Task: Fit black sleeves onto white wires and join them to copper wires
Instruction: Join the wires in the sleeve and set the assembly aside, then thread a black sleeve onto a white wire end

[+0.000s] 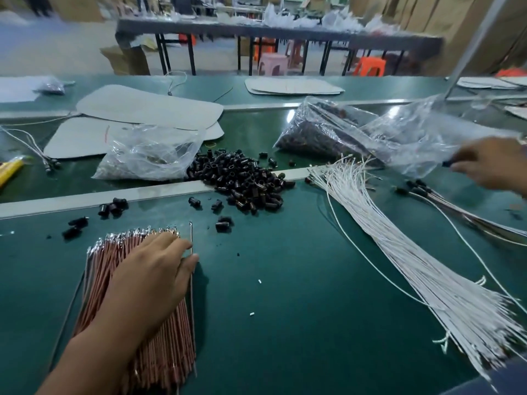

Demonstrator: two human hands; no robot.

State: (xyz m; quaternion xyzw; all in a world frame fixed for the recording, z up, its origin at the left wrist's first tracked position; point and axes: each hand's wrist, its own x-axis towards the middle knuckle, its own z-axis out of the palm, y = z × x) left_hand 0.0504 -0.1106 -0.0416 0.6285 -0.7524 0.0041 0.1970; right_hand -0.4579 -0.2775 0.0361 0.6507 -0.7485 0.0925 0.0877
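As my left hand (pixel 154 269) rests on the copper wires (pixel 134 332), fingertips pinching one strand (pixel 190 232) lying lengthwise away from me, the black sleeves (pixel 245 181) heap beyond; farther right, my right hand (pixel 490 163) grips a dark piece (pixel 447 163) past the white wires (pixel 399 246).

Dark green worktop (pixel 285 295), plain, no pattern; pale silver-grey strip (pixel 114 196) across it. Black sleeves (pixel 245 181), glossy, some with brownish shine. White wires (pixel 413 252), plain. Copper wires (pixel 171 343) in pinkish orange, tips silver. Clear bag (pixel 148 152), colourless; second clear bag (pixel 322 129) dark brown inside. Light grey sheets (pixel 148 106). Far behind, orange stool (pixel 369 67), pale pink stool (pixel 272 64). Yellow object (pixel 10 168) at left edge.
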